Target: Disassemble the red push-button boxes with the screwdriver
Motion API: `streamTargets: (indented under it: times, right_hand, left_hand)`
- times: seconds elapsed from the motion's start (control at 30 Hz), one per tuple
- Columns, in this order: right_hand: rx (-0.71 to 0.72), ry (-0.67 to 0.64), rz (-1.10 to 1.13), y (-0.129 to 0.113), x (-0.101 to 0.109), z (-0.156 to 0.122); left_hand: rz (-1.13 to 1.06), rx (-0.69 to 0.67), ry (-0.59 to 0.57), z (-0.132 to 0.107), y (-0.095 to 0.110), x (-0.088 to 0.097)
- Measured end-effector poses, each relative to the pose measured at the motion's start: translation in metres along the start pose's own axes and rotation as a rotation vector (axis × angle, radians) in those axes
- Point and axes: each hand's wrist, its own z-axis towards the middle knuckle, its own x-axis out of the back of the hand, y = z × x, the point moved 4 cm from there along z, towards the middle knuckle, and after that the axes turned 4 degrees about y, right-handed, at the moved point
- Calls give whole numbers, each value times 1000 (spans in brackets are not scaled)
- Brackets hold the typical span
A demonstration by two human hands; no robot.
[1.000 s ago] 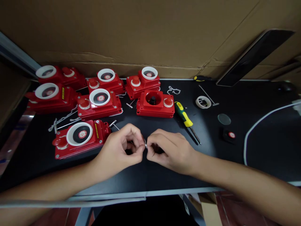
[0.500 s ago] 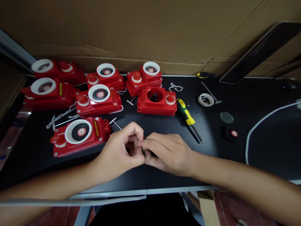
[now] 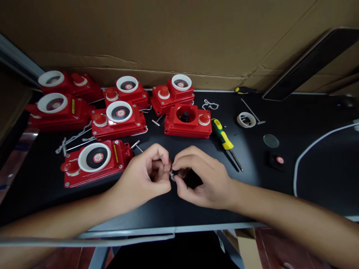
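Note:
At the front of the table, my left hand (image 3: 147, 172) is closed in a pinch on a small, light grey, chain-like piece (image 3: 172, 175). Only a short bit of it shows between the two hands; the fingers hide the rest. My right hand (image 3: 203, 175) is just to its right, thumb and fingertips apart and curved toward the piece. Whether they touch it, I cannot tell. Left of my left hand lies a red alarm box (image 3: 94, 162) with a white ring and a red knob. Beyond the hands is another red box (image 3: 187, 121), its round opening uncovered.
Several more red boxes (image 3: 119, 119) stand at the back left. A green-yellow screwdriver (image 3: 223, 136) lies right of the uncovered box. Farther right are a white ring (image 3: 246, 119) with small parts, a T-shaped rod (image 3: 252, 111), a clear disc (image 3: 271, 141), a black part (image 3: 276, 160) and a cable (image 3: 301, 153).
My right thumb and fingers have spread apart and drawn slightly right, so the grey piece now shows between the hands. My left hand keeps its pinch.

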Motion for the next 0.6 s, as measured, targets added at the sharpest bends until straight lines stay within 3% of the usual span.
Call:
streamTargets:
  times: [0.43, 0.6]
  right_hand:
    - [343, -92, -250, -13, 6, 4]
    - [441, -62, -312, -20, 7, 8]
  left_hand:
    - [-56, 37, 14, 3, 6, -2]
    - [-69, 47, -8, 4, 10, -4]
